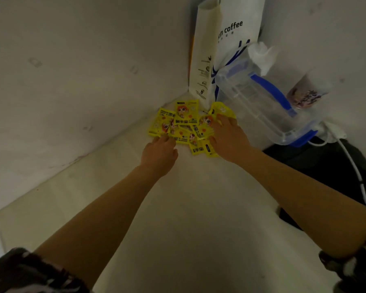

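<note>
Pale bench [199,208] set into the corner of 2 white walls, dimly lit. In that corner lies a loose, overlapping heap of yellow packets [185,115]. Each is flat and glossy, printed with a red-haired cartoon figure and dark lettering. The lettering is too blurred to read, and the overlap leaves the count unclear. The left hand [160,154] meets the heap's near-left edge with fingers bent downward. Its fingertips are hidden, so whether they pinch a packet cannot be told. The right hand [230,138] lies palm down on the heap's right side, fingers spread flat and covering several packets. Behind the heap stands a white paper bag [230,43], its printed name partly hidden. Further right, a clear container [260,106] with blue clips leans tilted, beside a blurred printed cup [306,94].
</note>
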The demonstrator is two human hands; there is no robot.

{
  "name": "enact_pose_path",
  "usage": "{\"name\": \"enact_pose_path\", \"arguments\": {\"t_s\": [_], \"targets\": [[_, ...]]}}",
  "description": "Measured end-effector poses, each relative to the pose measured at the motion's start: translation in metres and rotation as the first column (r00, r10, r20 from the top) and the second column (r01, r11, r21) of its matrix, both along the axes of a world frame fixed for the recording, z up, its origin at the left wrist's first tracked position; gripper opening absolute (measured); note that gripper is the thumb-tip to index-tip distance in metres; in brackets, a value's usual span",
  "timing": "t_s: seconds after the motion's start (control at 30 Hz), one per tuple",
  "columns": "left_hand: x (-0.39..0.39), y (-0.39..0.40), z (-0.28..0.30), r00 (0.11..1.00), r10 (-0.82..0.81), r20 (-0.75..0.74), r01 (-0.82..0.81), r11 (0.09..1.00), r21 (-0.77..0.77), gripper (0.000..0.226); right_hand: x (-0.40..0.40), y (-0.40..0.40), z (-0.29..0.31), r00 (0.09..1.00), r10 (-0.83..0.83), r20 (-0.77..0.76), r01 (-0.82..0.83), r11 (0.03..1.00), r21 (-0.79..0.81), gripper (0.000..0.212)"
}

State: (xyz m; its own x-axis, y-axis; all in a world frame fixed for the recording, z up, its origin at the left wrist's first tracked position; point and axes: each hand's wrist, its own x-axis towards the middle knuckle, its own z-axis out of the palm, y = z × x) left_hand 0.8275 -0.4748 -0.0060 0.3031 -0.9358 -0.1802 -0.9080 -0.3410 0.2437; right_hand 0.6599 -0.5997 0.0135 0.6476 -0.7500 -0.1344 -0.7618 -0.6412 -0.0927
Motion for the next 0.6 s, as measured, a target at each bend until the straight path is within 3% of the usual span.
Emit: {"name": "enact_pose_path", "arguments": {"t_s": [0.2, 0.33, 0.47, 0.6], "targets": [[0.0, -0.054, -0.01, 1.0, 0.002, -0.03, -0.004, 0.999, -0.052, 0.038, 0.023, -0.039, -0.016, 0.996, 0.043, -0.082, -0.049, 0.996, -0.072, 0.043], [0.002, -0.077, -0.019, 0.999, -0.008, -0.04, 0.005, 0.998, -0.063, 0.051, 0.033, -0.041, -0.03, 0.995, -0.011, -0.097, -0.001, 0.992, -0.125, 0.035], [0.008, -0.092, -0.029, 0.999, -0.016, -0.029, 0.015, 0.999, -0.033, 0.062, 0.044, -0.042, -0.029, 0.971, -0.05, -0.235, -0.003, 0.975, -0.22, 0.025], [0.015, -0.101, -0.033, 0.999, -0.01, -0.05, 0.011, 1.0, 0.017, 0.074, 0.048, -0.054, -0.035, 0.945, -0.033, -0.324, -0.08, 0.941, -0.328, 0.032]]}}
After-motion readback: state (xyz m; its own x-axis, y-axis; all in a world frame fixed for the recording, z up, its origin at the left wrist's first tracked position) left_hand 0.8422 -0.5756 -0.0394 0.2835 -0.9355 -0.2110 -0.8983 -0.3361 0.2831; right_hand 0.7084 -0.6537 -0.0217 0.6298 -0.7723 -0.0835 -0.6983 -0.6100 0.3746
